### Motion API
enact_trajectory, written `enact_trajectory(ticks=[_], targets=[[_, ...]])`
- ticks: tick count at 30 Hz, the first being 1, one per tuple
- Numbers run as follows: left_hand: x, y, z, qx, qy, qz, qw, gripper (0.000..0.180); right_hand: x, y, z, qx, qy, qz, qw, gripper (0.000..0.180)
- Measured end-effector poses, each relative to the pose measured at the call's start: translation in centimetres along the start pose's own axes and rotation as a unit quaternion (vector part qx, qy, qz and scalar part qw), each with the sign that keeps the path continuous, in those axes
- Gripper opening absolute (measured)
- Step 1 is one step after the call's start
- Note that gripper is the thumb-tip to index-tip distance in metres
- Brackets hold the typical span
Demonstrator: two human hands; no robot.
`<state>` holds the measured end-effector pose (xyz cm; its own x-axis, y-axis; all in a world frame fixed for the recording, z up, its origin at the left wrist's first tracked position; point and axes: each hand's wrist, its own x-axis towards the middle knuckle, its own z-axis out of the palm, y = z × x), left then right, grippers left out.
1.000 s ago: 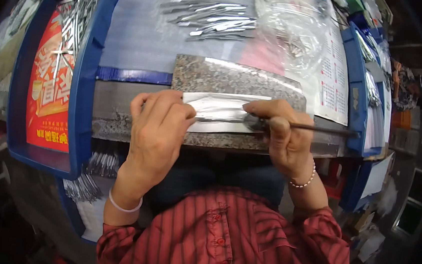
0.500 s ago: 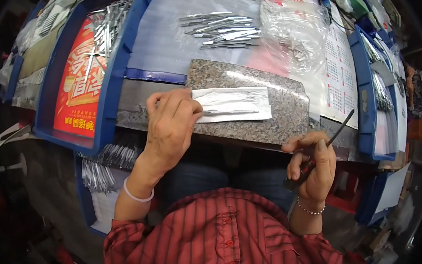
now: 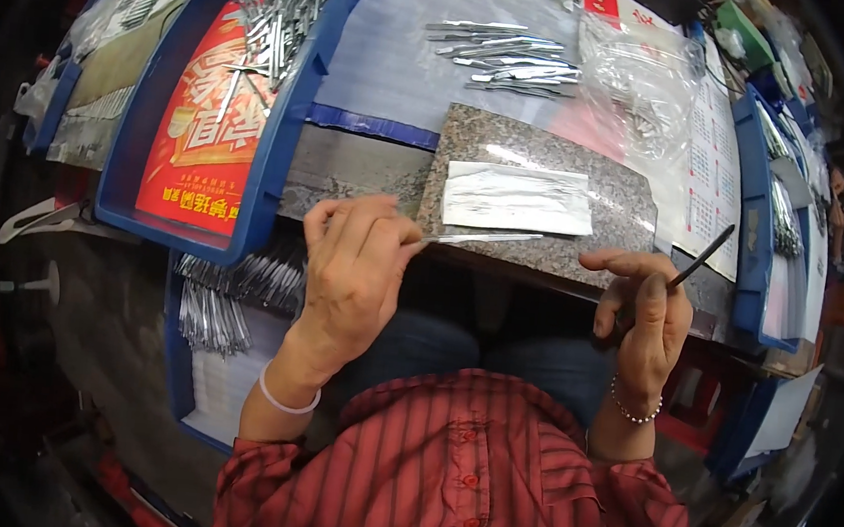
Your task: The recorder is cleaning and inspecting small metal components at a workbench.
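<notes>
My left hand [image 3: 356, 268] pinches one end of a slim, silvery metal piece [image 3: 490, 236], which points right over the near edge of a speckled stone slab [image 3: 627, 211]. Just beyond it, a creased white pad of cloth or paper [image 3: 518, 197] lies on the slab. At the slab's right, my right hand [image 3: 650, 319] is closed around a dark, rod-like tool [image 3: 709, 254]. The tool's thin end sticks up and to the right; its lower part is hidden by the fingers. Similar slim metal pieces [image 3: 510, 60] lie heaped beyond the slab.
A blue tray [image 3: 255, 204] with metal pieces over a red printed sheet stands at the left. Below it, another blue bin [image 3: 177, 373] holds more pieces. A clear plastic bag [image 3: 638, 92] lies at the back right, beside a further blue tray [image 3: 753, 267].
My left hand has drawn the metal piece off the white pad, toward me, to the slab's near edge. My right hand keeps the dark tool. The whole view has shifted.
</notes>
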<state>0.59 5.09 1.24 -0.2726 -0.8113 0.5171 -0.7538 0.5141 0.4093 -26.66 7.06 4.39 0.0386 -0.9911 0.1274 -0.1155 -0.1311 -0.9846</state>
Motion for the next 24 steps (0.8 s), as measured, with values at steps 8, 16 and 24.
enact_trajectory(ticks=[8, 16, 24], targets=[[1.0, -1.5, 1.1, 0.009, 0.000, 0.006, 1.000, 0.013, 1.8, -1.1, 1.0, -0.083, 0.020, -0.134, 0.987, 0.066], [2.2, -1.5, 1.9, 0.026, -0.035, 0.018, 0.999, 0.016, 4.7, -3.2, 1.1, -0.191, 0.028, -0.222, 0.956, 0.077], [2.0, -1.8, 2.3, 0.004, -0.058, -0.007, 0.998, 0.015, 6.9, 1.3, 2.8, -0.250, -0.112, -0.167, 0.947, 0.021]])
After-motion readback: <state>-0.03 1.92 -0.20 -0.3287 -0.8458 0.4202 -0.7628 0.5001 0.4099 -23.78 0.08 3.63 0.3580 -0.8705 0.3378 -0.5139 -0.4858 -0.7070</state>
